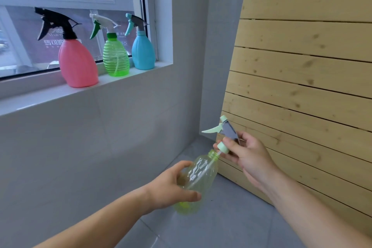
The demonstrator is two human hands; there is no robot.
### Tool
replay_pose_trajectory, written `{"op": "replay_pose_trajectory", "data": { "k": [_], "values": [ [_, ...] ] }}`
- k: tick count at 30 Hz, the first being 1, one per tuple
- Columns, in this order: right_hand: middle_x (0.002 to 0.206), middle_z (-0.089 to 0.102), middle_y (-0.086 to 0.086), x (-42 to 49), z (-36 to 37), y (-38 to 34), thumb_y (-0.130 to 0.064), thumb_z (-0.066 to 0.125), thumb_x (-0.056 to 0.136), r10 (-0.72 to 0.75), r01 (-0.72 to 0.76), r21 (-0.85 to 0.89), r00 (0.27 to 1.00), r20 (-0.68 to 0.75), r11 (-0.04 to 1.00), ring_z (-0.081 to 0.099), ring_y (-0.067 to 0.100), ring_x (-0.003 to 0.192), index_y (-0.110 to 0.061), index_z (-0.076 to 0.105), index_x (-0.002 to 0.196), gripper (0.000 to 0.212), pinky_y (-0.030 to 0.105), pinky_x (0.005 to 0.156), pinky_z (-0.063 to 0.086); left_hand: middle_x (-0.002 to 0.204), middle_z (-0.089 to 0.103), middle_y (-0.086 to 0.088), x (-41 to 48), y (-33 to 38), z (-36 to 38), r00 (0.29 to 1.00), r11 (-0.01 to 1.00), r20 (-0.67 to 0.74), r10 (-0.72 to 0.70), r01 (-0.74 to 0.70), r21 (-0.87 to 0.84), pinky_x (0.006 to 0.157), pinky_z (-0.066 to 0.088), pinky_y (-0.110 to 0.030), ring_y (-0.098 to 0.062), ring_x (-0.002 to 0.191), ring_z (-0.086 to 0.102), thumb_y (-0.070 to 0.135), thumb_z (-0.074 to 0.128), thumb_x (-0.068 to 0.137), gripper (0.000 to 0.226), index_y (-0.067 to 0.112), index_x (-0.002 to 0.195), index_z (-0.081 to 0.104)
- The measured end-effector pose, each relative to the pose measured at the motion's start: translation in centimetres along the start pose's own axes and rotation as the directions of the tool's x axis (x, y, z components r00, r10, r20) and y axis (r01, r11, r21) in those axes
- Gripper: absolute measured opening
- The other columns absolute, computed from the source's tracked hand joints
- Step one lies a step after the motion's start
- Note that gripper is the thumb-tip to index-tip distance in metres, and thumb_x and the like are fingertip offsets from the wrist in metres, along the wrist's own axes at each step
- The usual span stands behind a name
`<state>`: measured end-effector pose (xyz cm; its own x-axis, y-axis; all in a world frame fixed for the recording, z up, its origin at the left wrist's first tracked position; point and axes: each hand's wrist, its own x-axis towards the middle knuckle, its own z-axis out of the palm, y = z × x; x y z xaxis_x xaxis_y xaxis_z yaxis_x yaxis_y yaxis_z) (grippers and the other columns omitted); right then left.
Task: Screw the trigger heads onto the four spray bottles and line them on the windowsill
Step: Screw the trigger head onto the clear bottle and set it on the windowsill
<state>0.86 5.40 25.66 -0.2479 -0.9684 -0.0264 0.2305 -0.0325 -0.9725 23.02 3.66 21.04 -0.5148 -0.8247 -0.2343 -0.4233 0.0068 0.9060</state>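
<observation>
We see our left hand (169, 185) wrapped around the body of a clear yellow-green bottle (198, 179), thumb across its near side and fingers curled behind it, holding it tilted so that its open neck points up and to the right. Our right hand (248, 157) pinches a trigger head (225, 134) with a pale mint lever, a pale mint collar and a grey body; the fingertips grip around the collar and the grey part. The collar sits just beside the bottle's mouth but is not seated on it, and the thin dip tube from the head runs down into the neck. Both are held in the air over a grey tiled floor (221, 217), close to a slatted pale wooden panel (302, 66) on the right. Up on the left, three finished bottles stand upright in a row on the white windowsill (50, 96): a pink bottle (77, 64) with a black trigger head nearest us, then a ribbed green bottle (115, 58) with a white and green head, then a blue bottle (143, 52) with a grey and teal head at the far end, next to the window frame. The pink and green ones stand near each other, the green and blue likewise; we cannot tell whether any touch. All three triggers point left. Behind them the window glass (26, 46) shows printed signs.
</observation>
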Motion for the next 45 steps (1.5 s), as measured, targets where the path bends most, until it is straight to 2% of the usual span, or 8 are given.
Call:
{"op": "replay_pose_trajectory", "data": {
  "k": [6,10,17,27,32,38,43,45],
  "values": [
    [0.103,0.077,0.016,0.3,0.3,0.6,-0.006,0.064,0.091,0.009,0.005,-0.151,0.996,0.091,0.989,0.070,0.028,0.098,-0.002,0.063,0.111,0.020,0.044,0.092,0.057,0.117,0.070,-0.015,0.3,-0.1,-0.2,1.000,1.000,-0.001,-0.014,0.014,-0.027,0.093,0.059,-0.041,-0.020,0.091,0.071,0.031,0.088,0.064,0.071,0.045,0.125,0.056],
    [0.105,0.077,0.016,0.7,-0.4,0.2,-0.002,0.062,0.091,0.049,-0.017,-0.185,0.984,0.169,0.983,0.069,0.027,0.098,-0.002,0.060,0.114,0.023,0.041,0.093,0.056,0.097,0.071,-0.004,0.0,0.0,-0.2,0.999,0.993,0.023,-0.026,0.029,-0.111,0.086,0.059,-0.034,-0.014,0.083,0.069,0.021,0.088,0.068,0.061,0.043,0.119,0.062],
    [0.106,0.077,0.012,1.2,-0.9,0.7,-0.006,0.058,0.095,0.041,0.006,-0.256,0.983,0.180,0.967,0.068,0.030,0.103,-0.006,0.058,0.116,0.021,0.051,0.096,0.053,0.091,0.072,0.004,-0.4,0.6,-0.1,0.999,0.981,0.036,-0.020,0.026,-0.190,0.080,0.058,-0.031,-0.012,0.080,0.068,0.016,0.085,0.075,0.048,0.045,0.109,0.069],
    [0.108,0.071,0.011,1.4,-1.4,1.2,-0.009,0.069,0.086,0.074,0.020,-0.277,0.942,0.327,0.961,0.066,0.018,0.093,-0.013,0.055,0.126,0.043,0.033,0.080,0.055,0.095,0.072,0.003,-1.0,1.0,-0.4,0.996,0.984,0.081,0.043,-0.028,-0.179,0.080,0.055,-0.029,-0.012,0.084,0.065,0.015,0.080,0.078,0.051,0.037,0.122,0.069],
    [0.098,0.062,-0.009,1.5,-0.6,1.7,-0.028,0.069,0.088,0.018,0.064,-0.429,0.983,0.183,0.901,0.061,0.004,0.080,-0.012,0.060,0.111,0.030,0.031,0.074,0.057,0.099,0.072,0.001,-1.1,1.3,-0.5,0.993,0.988,0.096,0.076,-0.061,-0.145,0.084,0.056,-0.030,-0.013,0.087,0.065,0.015,0.079,0.081,0.048,0.038,0.121,0.069],
    [0.107,0.069,0.006,2.1,-1.1,1.1,-0.017,0.074,0.079,0.075,-0.027,-0.183,0.962,0.262,0.983,0.064,0.018,0.095,-0.004,0.059,0.120,0.045,0.043,0.085,0.052,0.098,0.072,0.004,-0.9,1.8,-0.7,0.994,0.984,0.085,0.067,-0.052,-0.172,0.086,0.056,-0.030,-0.011,0.087,0.066,0.019,0.079,0.081,0.046,0.038,0.122,0.069],
    [0.089,0.059,0.000,1.8,-0.1,1.9,-0.032,0.069,0.088,0.047,0.015,-0.377,0.987,0.155,0.926,0.061,0.005,0.074,-0.011,0.061,0.111,0.032,0.028,0.067,0.055,0.100,0.074,-0.004,-0.9,1.4,-0.7,0.993,0.986,0.094,0.073,-0.058,-0.156,0.086,0.056,-0.033,-0.012,0.088,0.067,0.018,0.080,0.081,0.047,0.038,0.122,0.069],
    [0.093,0.060,0.003,2.0,-0.3,1.7,-0.029,0.069,0.089,0.088,-0.017,-0.321,0.974,0.209,0.947,0.062,0.011,0.080,-0.011,0.061,0.114,0.031,0.032,0.071,0.054,0.099,0.072,0.001,-0.9,1.3,-0.7,0.993,0.985,0.090,0.078,-0.063,-0.158,0.086,0.056,-0.033,-0.012,0.088,0.066,0.018,0.080,0.081,0.047,0.039,0.122,0.068]
  ]
}}
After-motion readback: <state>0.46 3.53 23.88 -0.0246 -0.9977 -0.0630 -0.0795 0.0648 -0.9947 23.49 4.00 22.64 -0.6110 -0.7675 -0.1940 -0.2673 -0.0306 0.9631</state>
